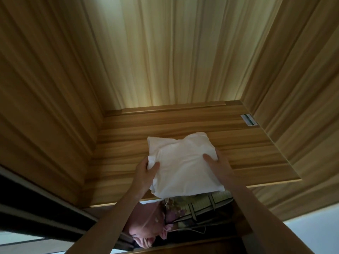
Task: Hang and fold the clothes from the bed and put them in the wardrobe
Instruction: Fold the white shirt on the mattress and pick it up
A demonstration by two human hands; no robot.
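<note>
Both hands hold a folded white garment (180,165) over the wooden wardrobe shelf (247,143), its far part lying on the boards and its near edge hanging past the shelf's front lip; the left hand (145,173) grips the left edge, thumb on top; the right hand (217,163) clasps the right side, fingers curled round the cloth. Below the shelf, patterned clothes (192,211) lie in the lower compartment.

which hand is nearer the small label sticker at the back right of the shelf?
Right. The right hand grips the folded white garment at its right edge, below the sticker. The left hand holds the garment's left edge, farther away.
</note>
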